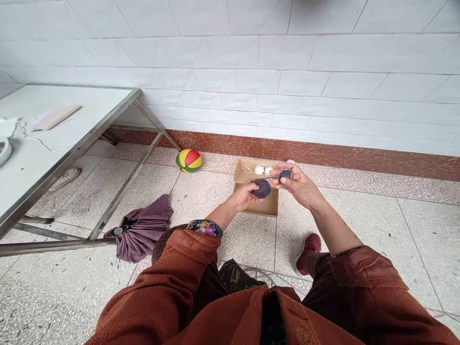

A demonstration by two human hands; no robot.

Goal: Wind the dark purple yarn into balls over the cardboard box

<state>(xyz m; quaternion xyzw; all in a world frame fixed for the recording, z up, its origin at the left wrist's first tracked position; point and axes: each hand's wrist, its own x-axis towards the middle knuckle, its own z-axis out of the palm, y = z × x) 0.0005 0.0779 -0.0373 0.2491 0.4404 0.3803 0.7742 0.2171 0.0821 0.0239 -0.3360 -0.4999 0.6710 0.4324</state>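
No words, numbers or brand names could be read. A small round badge (118, 231) sat on the folded purple cloth (145, 230) on the left, beside the table's lower rail (61, 247); it was dark with a paler mark, too small to make out. On the near side, between the person's legs, a black patterned cloth (247, 282) carried a pale, squarish print (234, 275), and whether that held lettering or only a picture could not be told.
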